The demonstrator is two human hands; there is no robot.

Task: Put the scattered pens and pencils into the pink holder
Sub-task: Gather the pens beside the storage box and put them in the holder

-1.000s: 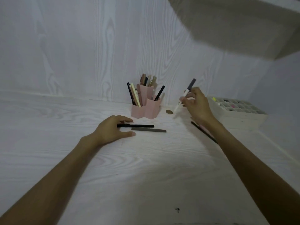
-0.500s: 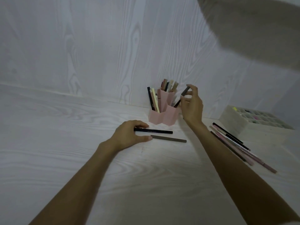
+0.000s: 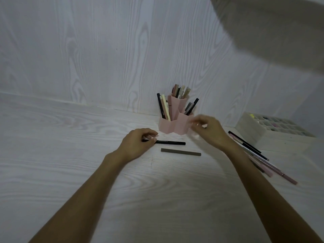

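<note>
The pink holder (image 3: 168,126) stands by the back wall with several pens and pencils upright in its cells. My left hand (image 3: 135,144) pinches the left end of a black pen (image 3: 172,142) that lies on the table. A grey-brown pencil (image 3: 181,152) lies just in front of it. My right hand (image 3: 208,131) is blurred, low in front of the holder's right side, fingers loosely curled with nothing in them. Several more pens (image 3: 252,151), black and pink, lie scattered to the right of my right forearm.
A white compartment box (image 3: 249,130) with small items stands at the right, by the wall. A pale blurred shape (image 3: 273,32) fills the upper right corner. White wood-grain table (image 3: 70,155) stretches left and toward me.
My right hand put its dark-capped white pen into the holder's right cell and has dropped down in front of it, holding nothing. My left hand has closed its fingers on the black pen.
</note>
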